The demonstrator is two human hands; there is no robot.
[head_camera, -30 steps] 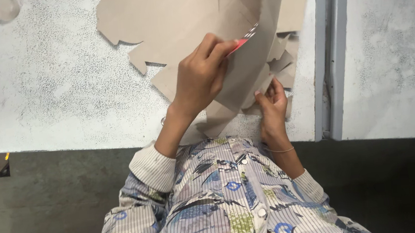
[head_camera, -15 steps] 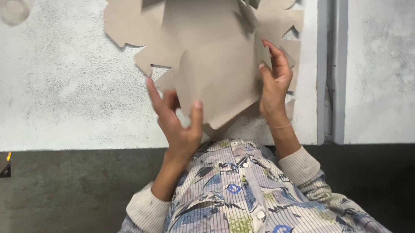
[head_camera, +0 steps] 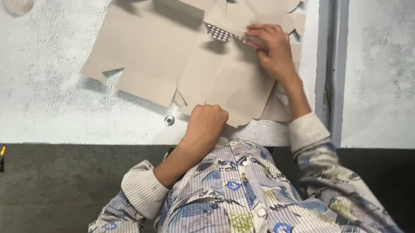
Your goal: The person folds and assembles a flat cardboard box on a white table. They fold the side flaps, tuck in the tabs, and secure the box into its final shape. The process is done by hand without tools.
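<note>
The left hand (head_camera: 207,124) is a closed fist pressing the near edge of a flat cardboard box blank (head_camera: 224,77) on the speckled surface (head_camera: 43,92). Beyond it, the right hand (head_camera: 274,49) has its grip pinched on a fold of the blank beside a patterned flap (head_camera: 217,32).

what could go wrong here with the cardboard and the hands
The left hand is a fist pressing the near edge of the cardboard blank, which overhangs the table edge; it could crease or slide off. The right hand pinches a flap among overlapping sheets, so it may lift two at once. The small round thing near the edge could get knocked off.
</note>
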